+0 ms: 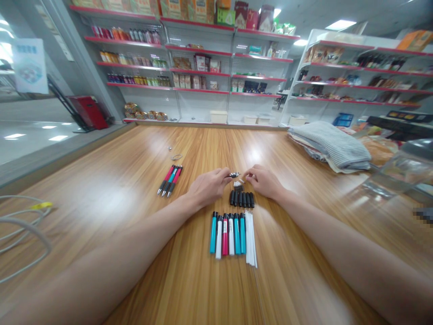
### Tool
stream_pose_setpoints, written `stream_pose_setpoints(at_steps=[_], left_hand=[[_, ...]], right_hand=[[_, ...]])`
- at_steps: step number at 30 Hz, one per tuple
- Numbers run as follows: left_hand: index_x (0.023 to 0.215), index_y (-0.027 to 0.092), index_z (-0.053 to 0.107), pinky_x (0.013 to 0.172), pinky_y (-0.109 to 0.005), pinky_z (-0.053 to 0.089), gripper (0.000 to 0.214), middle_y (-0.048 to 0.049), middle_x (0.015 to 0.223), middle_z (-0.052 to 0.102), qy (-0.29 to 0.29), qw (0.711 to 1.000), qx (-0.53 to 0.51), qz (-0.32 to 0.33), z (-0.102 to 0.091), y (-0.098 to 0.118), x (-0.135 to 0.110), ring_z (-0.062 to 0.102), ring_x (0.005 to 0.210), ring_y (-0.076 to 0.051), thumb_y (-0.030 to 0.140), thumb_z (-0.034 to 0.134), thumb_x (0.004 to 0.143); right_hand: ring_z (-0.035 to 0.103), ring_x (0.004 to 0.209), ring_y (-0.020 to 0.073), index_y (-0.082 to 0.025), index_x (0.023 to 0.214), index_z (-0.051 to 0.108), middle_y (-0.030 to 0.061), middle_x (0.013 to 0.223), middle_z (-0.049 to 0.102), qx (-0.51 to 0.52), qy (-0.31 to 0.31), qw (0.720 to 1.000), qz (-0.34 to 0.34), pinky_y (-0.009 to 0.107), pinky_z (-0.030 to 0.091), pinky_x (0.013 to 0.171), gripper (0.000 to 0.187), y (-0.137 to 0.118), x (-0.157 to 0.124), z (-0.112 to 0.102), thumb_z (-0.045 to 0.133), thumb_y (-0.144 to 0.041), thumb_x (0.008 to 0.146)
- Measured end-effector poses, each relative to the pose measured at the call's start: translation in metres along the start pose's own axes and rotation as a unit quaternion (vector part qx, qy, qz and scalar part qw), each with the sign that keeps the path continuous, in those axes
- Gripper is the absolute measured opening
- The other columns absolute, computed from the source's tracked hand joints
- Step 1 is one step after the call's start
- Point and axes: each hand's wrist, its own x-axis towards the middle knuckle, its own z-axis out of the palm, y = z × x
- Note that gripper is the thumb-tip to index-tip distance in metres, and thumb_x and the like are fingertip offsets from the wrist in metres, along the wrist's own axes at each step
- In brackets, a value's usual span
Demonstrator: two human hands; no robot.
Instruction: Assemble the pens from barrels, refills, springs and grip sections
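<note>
My left hand (210, 186) rests on the table with its fingers curled beside a small cluster of dark and silvery pen tips (234, 175). What its fingertips hold, if anything, is too small to make out. Across from it, my right hand (261, 180) has thumb and finger brought together near the same cluster. Just below lie small white pieces (238, 184) and a row of black pen grips (241, 199). Closer to me are pen barrels (225, 234) in teal, white and red, side by side, with thin white refills (251, 239) along their right.
Three assembled pens (170, 181) lie to the left, with a metal ring (176, 157) beyond them. A white cable (23, 234) loops at the left edge. Folded striped cloth (333, 142) and a clear container (402, 164) are at right. Stocked shelves (199, 72) stand behind the table.
</note>
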Motion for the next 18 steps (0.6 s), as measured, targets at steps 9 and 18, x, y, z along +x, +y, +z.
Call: stream_pose_setpoints(at_steps=[9, 18], left_hand=[[0.093, 0.023, 0.052, 0.057, -0.026, 0.033, 0.03, -0.0033, 0.084, 0.067, -0.026, 0.999, 0.03, 0.018, 0.0002, -0.002, 0.0002, 0.063, 0.074, -0.018, 0.038, 0.027, 0.098], [0.093, 0.023, 0.053, 0.06, -0.027, 0.036, 0.03, -0.0039, 0.081, 0.067, -0.042, 0.998, 0.035, 0.011, 0.001, -0.0033, 0.0002, 0.063, 0.075, -0.019, 0.039, 0.028, 0.097]], right_hand=[[0.057, 0.083, 0.0153, -0.019, 0.083, 0.064, 0.0046, 0.089, 0.062, -0.025, -0.014, 0.999, 0.025, 0.026, 0.04, 0.076, 0.01, -0.0018, 0.003, -0.0009, 0.054, -0.02, 0.086], [0.057, 0.083, 0.0175, -0.017, 0.094, 0.06, 0.0074, 0.091, 0.06, -0.094, -0.033, 0.995, 0.014, 0.027, 0.04, 0.071, 0.013, -0.0029, -0.0004, -0.0021, 0.051, -0.015, 0.086]])
